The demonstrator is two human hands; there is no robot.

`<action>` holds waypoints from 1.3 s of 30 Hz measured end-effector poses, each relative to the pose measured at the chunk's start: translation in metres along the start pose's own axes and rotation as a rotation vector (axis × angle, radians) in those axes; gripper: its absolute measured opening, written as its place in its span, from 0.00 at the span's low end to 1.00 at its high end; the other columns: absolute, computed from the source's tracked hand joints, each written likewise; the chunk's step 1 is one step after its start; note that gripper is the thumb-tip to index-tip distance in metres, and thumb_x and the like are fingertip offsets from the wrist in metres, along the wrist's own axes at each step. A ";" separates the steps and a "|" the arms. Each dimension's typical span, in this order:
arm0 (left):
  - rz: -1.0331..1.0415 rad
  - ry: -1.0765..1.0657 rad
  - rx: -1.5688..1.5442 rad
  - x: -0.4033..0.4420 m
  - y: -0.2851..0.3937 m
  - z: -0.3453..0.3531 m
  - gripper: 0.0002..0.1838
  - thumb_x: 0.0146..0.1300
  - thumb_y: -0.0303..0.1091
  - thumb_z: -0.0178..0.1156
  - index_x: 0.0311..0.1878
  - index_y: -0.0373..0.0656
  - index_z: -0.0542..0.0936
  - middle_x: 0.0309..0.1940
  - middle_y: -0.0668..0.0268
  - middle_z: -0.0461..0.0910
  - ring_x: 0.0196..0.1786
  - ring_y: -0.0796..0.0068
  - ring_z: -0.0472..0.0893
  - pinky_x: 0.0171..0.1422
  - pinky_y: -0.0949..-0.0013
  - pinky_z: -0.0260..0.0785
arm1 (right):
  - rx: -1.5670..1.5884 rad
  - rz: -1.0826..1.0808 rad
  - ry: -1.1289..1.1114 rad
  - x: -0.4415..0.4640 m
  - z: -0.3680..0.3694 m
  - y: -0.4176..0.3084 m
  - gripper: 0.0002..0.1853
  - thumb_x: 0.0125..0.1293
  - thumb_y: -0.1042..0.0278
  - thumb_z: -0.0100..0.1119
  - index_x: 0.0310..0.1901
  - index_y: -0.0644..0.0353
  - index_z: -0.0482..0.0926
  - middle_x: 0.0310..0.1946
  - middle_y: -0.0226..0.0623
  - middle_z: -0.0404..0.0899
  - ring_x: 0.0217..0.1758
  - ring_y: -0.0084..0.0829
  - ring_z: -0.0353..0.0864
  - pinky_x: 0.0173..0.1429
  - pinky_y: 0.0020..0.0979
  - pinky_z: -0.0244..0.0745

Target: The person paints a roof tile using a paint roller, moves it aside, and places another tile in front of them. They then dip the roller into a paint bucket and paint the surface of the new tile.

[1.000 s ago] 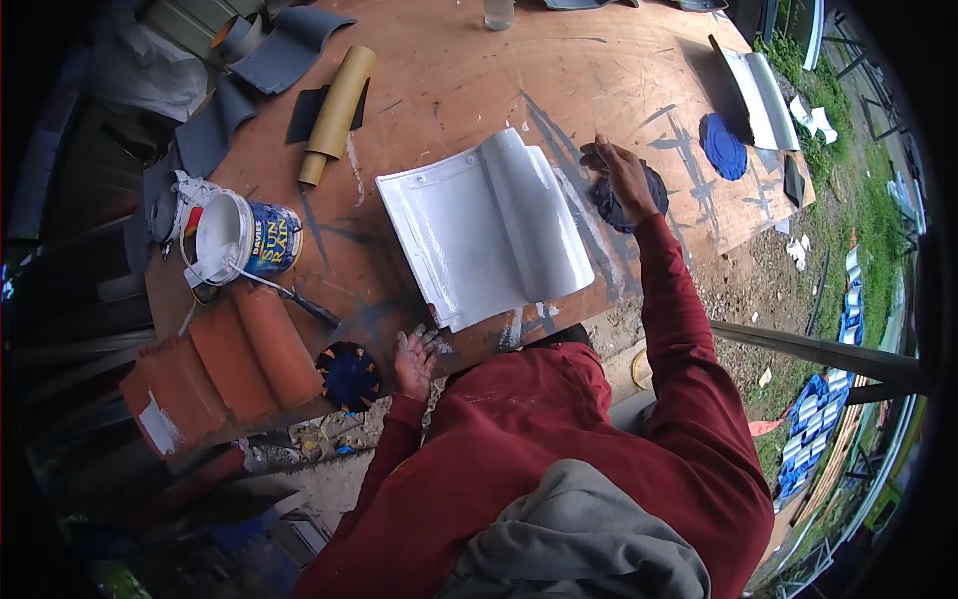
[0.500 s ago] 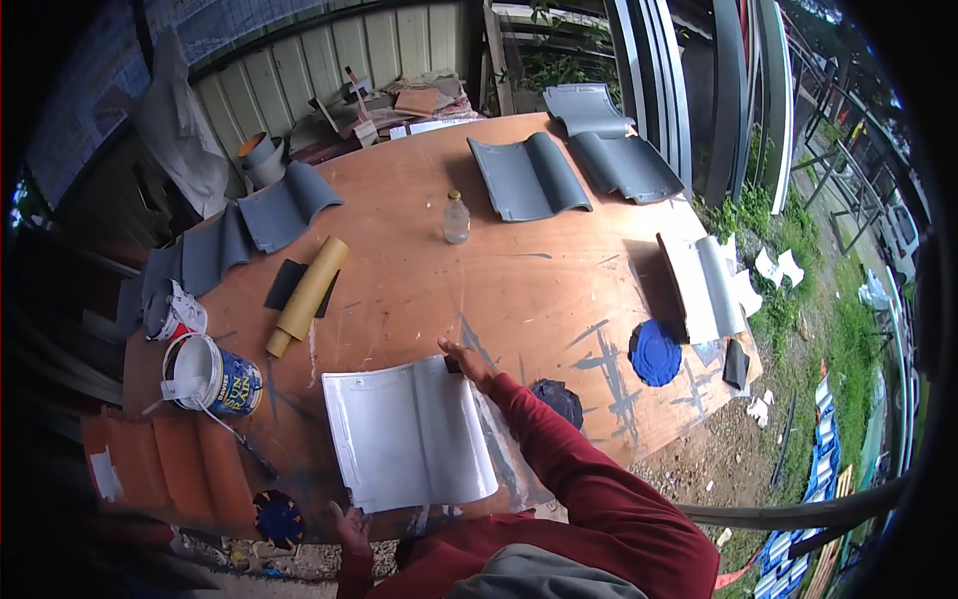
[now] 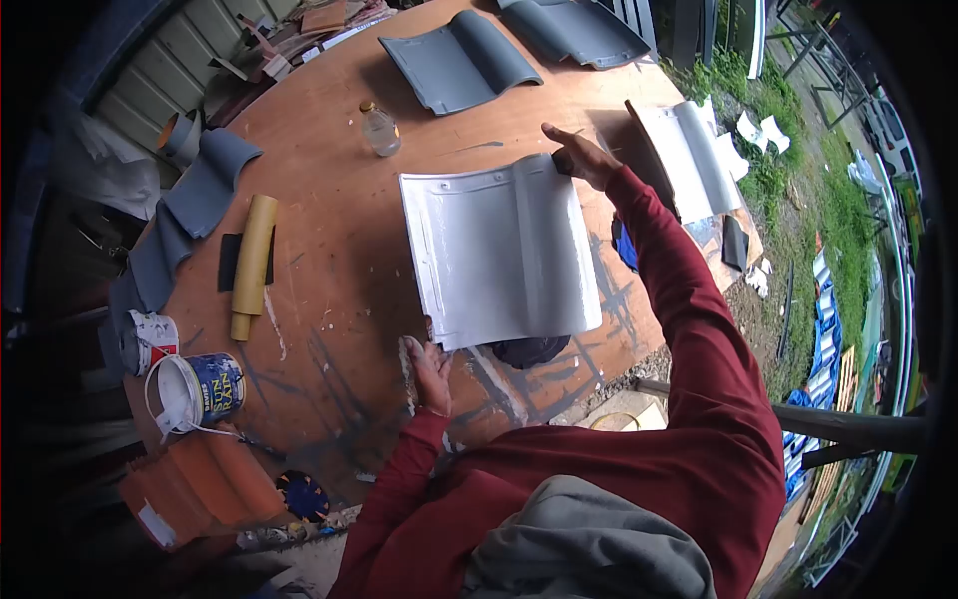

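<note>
A white-coated roof tile (image 3: 494, 255), glossy as if wet, is held over the wooden table between my two hands. My right hand (image 3: 587, 160) grips its far right corner, with the thumb stretched out and the other fingers partly hidden behind the edge. At the near left corner, my left hand (image 3: 429, 376) holds the tile from below. Under the tile's near edge, a dark crumpled bundle (image 3: 531, 351) shows in part. A blue round object (image 3: 625, 245) lies partly hidden behind my right forearm.
On the table (image 3: 319, 240) are grey tiles (image 3: 459, 62), a glass bottle (image 3: 380, 130), a yellow roll (image 3: 255, 265) and a paint bucket (image 3: 205, 389). Another white tile (image 3: 689, 160) rests at the right edge. Orange tiles (image 3: 205, 479) sit near left. A rail (image 3: 848, 424) stands at the right.
Both hands have carried the white tile up and to the right, away from the near edge of the table. My left hand has closed on its corner. The camera view has shifted too.
</note>
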State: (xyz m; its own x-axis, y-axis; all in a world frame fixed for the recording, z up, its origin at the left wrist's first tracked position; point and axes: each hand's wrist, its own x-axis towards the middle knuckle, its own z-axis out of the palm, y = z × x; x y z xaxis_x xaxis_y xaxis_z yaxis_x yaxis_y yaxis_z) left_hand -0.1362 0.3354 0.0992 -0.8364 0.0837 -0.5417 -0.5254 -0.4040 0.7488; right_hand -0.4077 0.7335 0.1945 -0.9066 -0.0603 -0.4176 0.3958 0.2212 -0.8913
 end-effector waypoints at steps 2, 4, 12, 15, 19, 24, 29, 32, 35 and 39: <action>-0.068 -0.058 -0.075 0.026 -0.012 0.044 0.68 0.68 0.84 0.40 0.82 0.21 0.41 0.84 0.37 0.42 0.87 0.44 0.45 0.89 0.52 0.40 | -0.029 0.025 0.229 0.006 -0.027 -0.016 0.33 0.76 0.29 0.50 0.35 0.57 0.74 0.19 0.23 0.60 0.23 0.20 0.57 0.34 0.29 0.56; -0.114 -0.131 -0.093 0.045 -0.024 0.081 0.69 0.68 0.84 0.41 0.82 0.21 0.40 0.84 0.35 0.38 0.87 0.43 0.44 0.90 0.52 0.40 | -0.122 0.032 0.234 0.038 -0.070 -0.007 0.34 0.75 0.28 0.51 0.38 0.59 0.76 0.21 0.25 0.63 0.25 0.22 0.61 0.36 0.29 0.59; -0.136 -0.204 -0.107 0.094 -0.053 0.175 0.70 0.66 0.85 0.41 0.82 0.21 0.38 0.85 0.36 0.33 0.89 0.48 0.37 0.90 0.55 0.33 | -0.407 0.202 0.258 0.134 -0.176 0.008 0.38 0.71 0.24 0.55 0.50 0.61 0.80 0.31 0.34 0.73 0.31 0.28 0.70 0.36 0.36 0.66; -0.113 -0.237 -0.093 0.108 -0.046 0.189 0.58 0.71 0.79 0.43 0.87 0.41 0.45 0.87 0.49 0.42 0.88 0.50 0.43 0.90 0.53 0.35 | -0.323 0.046 0.470 0.139 -0.167 0.016 0.50 0.68 0.24 0.58 0.75 0.64 0.71 0.50 0.53 0.84 0.49 0.43 0.80 0.62 0.43 0.74; 0.023 -0.210 0.286 0.094 -0.040 0.156 0.48 0.80 0.70 0.34 0.80 0.31 0.63 0.79 0.48 0.66 0.82 0.57 0.63 0.85 0.65 0.52 | -0.312 -0.150 0.631 0.139 -0.186 0.021 0.50 0.68 0.23 0.56 0.65 0.74 0.79 0.53 0.54 0.86 0.57 0.44 0.83 0.65 0.39 0.72; 0.116 0.074 0.277 0.046 -0.019 0.046 0.47 0.80 0.70 0.35 0.75 0.31 0.69 0.72 0.44 0.75 0.77 0.53 0.71 0.82 0.61 0.57 | 0.004 -0.330 0.539 0.066 -0.103 0.015 0.43 0.80 0.37 0.48 0.80 0.68 0.60 0.77 0.59 0.66 0.83 0.47 0.63 0.84 0.45 0.55; 0.120 0.408 -0.157 -0.029 -0.021 -0.085 0.29 0.79 0.57 0.53 0.58 0.38 0.84 0.49 0.65 0.87 0.53 0.75 0.85 0.58 0.65 0.76 | 0.054 -0.298 0.257 -0.024 0.052 0.032 0.33 0.85 0.52 0.46 0.77 0.73 0.63 0.71 0.57 0.74 0.76 0.46 0.72 0.84 0.43 0.60; 0.136 0.646 -0.162 -0.084 -0.033 -0.164 0.21 0.78 0.49 0.58 0.56 0.40 0.85 0.46 0.67 0.88 0.50 0.76 0.86 0.52 0.70 0.77 | 0.034 -0.383 0.007 -0.082 0.147 0.046 0.32 0.83 0.53 0.52 0.74 0.74 0.67 0.66 0.55 0.78 0.70 0.43 0.78 0.77 0.41 0.71; 0.223 0.772 -0.141 -0.133 -0.022 -0.225 0.18 0.76 0.43 0.60 0.57 0.39 0.84 0.46 0.65 0.88 0.48 0.76 0.86 0.48 0.73 0.78 | 0.145 -0.323 -0.056 -0.142 0.244 0.047 0.31 0.80 0.53 0.58 0.69 0.75 0.73 0.52 0.50 0.85 0.58 0.39 0.85 0.66 0.39 0.79; 0.472 0.921 -0.123 -0.178 0.011 -0.326 0.14 0.73 0.31 0.62 0.58 0.36 0.83 0.44 0.62 0.89 0.46 0.74 0.87 0.47 0.72 0.79 | 0.200 -0.216 -0.334 -0.202 0.360 0.069 0.28 0.80 0.56 0.60 0.66 0.76 0.75 0.46 0.45 0.87 0.50 0.36 0.88 0.62 0.36 0.81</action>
State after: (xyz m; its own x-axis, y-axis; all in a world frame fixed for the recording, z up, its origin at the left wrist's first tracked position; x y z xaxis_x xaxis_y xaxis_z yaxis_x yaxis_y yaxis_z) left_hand 0.0581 0.0194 0.0791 -0.4823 -0.8137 -0.3243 -0.1126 -0.3096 0.9442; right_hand -0.1446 0.4109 0.1539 -0.8875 -0.4031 -0.2231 0.2531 -0.0220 -0.9672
